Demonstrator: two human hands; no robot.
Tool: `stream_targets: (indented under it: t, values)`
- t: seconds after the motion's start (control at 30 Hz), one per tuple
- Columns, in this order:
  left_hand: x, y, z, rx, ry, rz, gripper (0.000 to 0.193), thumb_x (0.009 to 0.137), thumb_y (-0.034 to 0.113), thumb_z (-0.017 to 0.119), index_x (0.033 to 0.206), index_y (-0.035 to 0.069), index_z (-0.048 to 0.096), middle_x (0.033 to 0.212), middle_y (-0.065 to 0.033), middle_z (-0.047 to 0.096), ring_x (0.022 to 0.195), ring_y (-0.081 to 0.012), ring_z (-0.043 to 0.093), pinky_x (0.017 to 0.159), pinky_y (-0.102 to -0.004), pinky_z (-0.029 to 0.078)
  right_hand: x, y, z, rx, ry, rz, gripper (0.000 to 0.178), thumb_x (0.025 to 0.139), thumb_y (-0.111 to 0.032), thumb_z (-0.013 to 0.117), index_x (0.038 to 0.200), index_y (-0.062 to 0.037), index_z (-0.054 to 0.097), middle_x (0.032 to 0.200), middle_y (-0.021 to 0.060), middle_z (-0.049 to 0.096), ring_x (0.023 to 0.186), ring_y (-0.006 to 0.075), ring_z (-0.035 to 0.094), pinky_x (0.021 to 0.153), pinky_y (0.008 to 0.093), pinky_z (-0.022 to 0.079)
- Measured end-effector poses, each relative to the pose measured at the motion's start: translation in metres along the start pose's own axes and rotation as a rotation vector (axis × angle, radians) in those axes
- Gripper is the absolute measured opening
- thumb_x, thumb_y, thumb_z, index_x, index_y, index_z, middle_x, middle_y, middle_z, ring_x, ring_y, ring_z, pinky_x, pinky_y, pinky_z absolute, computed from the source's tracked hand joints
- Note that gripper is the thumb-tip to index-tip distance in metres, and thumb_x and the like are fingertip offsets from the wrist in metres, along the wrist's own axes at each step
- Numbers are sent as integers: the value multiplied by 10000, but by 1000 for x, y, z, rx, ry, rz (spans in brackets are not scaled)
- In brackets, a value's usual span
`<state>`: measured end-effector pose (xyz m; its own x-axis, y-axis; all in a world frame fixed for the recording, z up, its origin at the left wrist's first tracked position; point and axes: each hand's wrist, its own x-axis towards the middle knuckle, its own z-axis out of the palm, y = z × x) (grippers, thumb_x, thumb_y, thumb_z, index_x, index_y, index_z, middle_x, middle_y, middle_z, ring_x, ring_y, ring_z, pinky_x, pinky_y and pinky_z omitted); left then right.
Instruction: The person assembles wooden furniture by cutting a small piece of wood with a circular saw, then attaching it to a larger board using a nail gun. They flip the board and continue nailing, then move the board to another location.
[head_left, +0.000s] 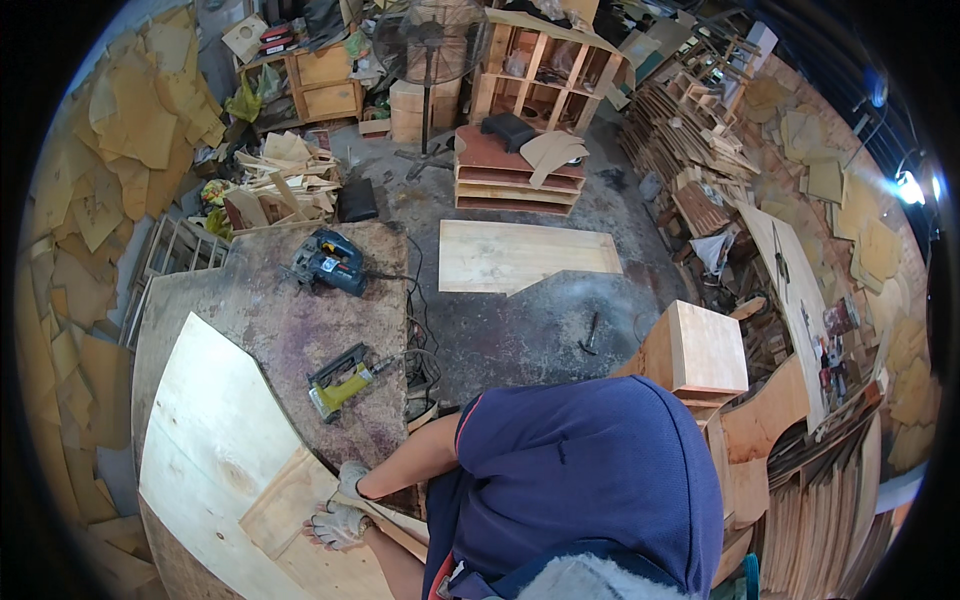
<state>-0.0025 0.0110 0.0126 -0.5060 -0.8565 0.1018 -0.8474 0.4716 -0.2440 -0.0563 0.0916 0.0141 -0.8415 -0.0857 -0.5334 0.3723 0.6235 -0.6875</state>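
My left hand (338, 526), in a grey work glove with bare fingertips, lies with fingers spread on a smaller light-brown wooden panel (275, 497). This panel overlaps a large pale plywood sheet (215, 420) on the workbench. Just beyond it, my right hand (351, 479), gloved too, is curled close to the panel's edge. What its fingers hold, if anything, is hidden. A narrow wood edge (400, 530) runs beside my wrists. My blue shirt covers the lower middle of the view.
On the stained workbench (285, 380) rest a yellow-green nail gun (340, 390) and a blue jigsaw (332, 262), with cables trailing off the edge. A cut board (525, 255) and a hammer (590, 335) lie on the floor. At right stands a wooden box (708, 347).
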Motion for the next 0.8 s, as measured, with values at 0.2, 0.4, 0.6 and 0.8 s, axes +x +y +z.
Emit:
stream_targets:
  t: [0.2, 0.4, 0.6, 0.8]
  values:
    - [2, 0, 5, 24, -2, 6, 654, 1052, 575, 369, 1555, 167, 457, 1590, -82, 452, 1447, -322, 427, 1078, -521, 407, 0, -1, -3, 11, -42, 11, 308, 809, -235, 698, 941, 37, 751, 992, 276, 725, 970, 411, 722, 824, 460, 566]
    - [3, 0, 14, 21, 16, -5, 643, 1047, 572, 385, 1540, 169, 474, 1581, -77, 460, 1442, -314, 430, 1069, -513, 420, -1, -2, -6, 16, -71, 24, 318, 813, -237, 693, 967, 36, 751, 1019, 271, 727, 992, 409, 720, 837, 457, 565]
    - [6, 2, 27, 7, 92, -18, 638, 1013, 610, 421, 1495, 202, 508, 1595, -62, 435, 1449, -311, 410, 1110, -540, 375, -1, -2, -11, 24, -85, 34, 330, 817, -238, 688, 993, 34, 750, 1047, 266, 730, 1014, 407, 717, 849, 454, 564]
    - [3, -2, 20, -14, 10, -16, 659, 1025, 581, 421, 1564, 201, 437, 1612, -62, 424, 1463, -292, 406, 1097, -503, 396, 3, -5, -12, 13, -120, 51, 374, 801, -233, 706, 1060, 33, 751, 1057, 265, 734, 1035, 402, 719, 870, 452, 564]
